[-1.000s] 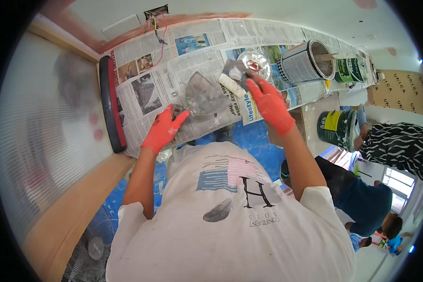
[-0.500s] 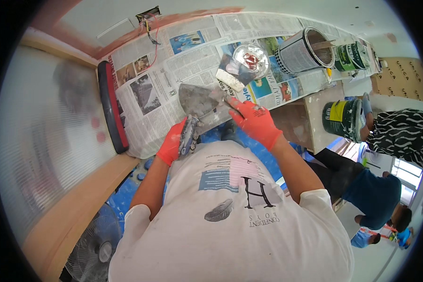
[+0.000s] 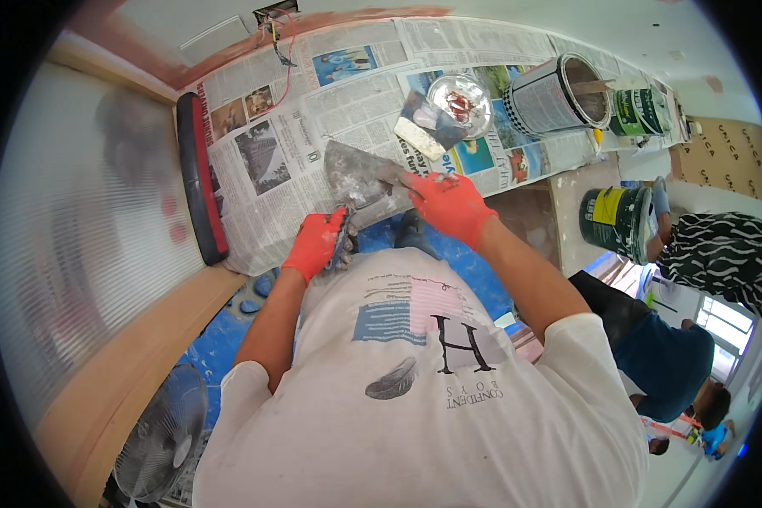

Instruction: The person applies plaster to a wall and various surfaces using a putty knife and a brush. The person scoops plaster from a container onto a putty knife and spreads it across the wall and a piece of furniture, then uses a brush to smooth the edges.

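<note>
The left hand [image 3: 316,243] is clenched round the handle of a wide plaster trowel [image 3: 357,176], whose smeared blade lies over the newspaper [image 3: 271,161]. The right hand [image 3: 445,203] pinches a small scraper [image 3: 395,176] against that blade. Just beyond the trowel an open foil-lined tin [image 3: 460,103] sits; cleaning looks partway, grey residue remaining.

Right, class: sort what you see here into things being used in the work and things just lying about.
In use:
left hand
right hand
wide trowel

Lying about:
round lid
open paint can
green bucket
red-edged roller tray
fan
newspaper
</note>
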The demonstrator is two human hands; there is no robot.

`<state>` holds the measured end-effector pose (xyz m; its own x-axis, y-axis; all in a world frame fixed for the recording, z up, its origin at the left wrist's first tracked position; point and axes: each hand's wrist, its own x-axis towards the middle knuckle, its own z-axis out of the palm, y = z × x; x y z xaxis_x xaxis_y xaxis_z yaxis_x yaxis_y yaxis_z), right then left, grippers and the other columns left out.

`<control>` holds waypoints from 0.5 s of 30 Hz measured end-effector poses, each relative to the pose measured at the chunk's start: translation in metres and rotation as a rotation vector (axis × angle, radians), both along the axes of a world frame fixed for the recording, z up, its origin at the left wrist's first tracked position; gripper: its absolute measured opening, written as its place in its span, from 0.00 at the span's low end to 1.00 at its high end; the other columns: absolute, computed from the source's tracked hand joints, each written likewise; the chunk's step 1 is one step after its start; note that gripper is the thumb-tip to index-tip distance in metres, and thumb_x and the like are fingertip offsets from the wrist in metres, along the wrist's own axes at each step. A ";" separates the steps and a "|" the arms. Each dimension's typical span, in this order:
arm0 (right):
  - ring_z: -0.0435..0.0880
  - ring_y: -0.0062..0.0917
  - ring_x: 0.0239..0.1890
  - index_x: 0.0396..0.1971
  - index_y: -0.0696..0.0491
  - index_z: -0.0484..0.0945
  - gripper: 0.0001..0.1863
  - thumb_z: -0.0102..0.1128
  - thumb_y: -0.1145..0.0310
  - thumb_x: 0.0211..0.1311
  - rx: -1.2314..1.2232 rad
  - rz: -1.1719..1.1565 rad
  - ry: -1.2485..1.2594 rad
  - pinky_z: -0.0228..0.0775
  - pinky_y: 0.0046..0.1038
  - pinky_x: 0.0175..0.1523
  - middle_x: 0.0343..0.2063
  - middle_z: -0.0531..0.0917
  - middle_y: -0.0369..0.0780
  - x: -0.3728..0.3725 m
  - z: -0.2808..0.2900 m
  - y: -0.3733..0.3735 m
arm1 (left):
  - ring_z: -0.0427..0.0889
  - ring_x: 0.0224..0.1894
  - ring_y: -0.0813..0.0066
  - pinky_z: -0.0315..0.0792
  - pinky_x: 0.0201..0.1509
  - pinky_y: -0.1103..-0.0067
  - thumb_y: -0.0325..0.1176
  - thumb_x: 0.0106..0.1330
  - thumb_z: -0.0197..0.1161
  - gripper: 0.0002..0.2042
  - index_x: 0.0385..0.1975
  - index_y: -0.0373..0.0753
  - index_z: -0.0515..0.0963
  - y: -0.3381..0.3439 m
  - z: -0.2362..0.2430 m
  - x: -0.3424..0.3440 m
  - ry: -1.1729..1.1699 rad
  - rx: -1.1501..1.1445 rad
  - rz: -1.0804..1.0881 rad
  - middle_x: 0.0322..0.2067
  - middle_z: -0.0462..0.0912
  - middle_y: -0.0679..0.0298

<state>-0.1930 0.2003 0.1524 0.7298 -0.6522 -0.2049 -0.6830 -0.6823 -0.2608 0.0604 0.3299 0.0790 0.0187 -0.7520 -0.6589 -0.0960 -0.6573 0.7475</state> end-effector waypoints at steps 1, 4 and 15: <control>0.81 0.33 0.31 0.48 0.42 0.76 0.13 0.56 0.61 0.63 0.076 -0.011 -0.005 0.70 0.36 0.37 0.27 0.79 0.38 0.007 0.001 -0.005 | 0.82 0.30 0.52 0.73 0.40 0.66 0.52 0.72 0.52 0.27 0.29 0.29 0.81 0.000 -0.004 0.000 -0.050 -0.022 -0.032 0.23 0.82 0.49; 0.81 0.33 0.32 0.44 0.44 0.76 0.10 0.55 0.62 0.64 -0.003 -0.006 -0.035 0.70 0.36 0.38 0.25 0.78 0.38 0.004 -0.002 -0.002 | 0.81 0.32 0.45 0.72 0.43 0.64 0.54 0.71 0.53 0.28 0.29 0.29 0.80 0.007 -0.009 -0.005 -0.336 -0.185 -0.069 0.24 0.80 0.45; 0.74 0.29 0.25 0.48 0.41 0.77 0.12 0.55 0.61 0.67 0.273 -0.107 0.019 0.67 0.30 0.34 0.25 0.74 0.36 0.014 0.026 -0.006 | 0.80 0.47 0.42 0.71 0.55 0.63 0.52 0.72 0.50 0.28 0.40 0.25 0.79 0.015 0.006 -0.020 -0.333 -0.173 -0.007 0.38 0.83 0.40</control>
<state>-0.1794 0.1940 0.1779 0.6542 -0.6442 -0.3963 -0.7538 -0.5126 -0.4112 0.0400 0.3452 0.0854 0.2052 -0.8524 -0.4809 -0.3560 -0.5227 0.7746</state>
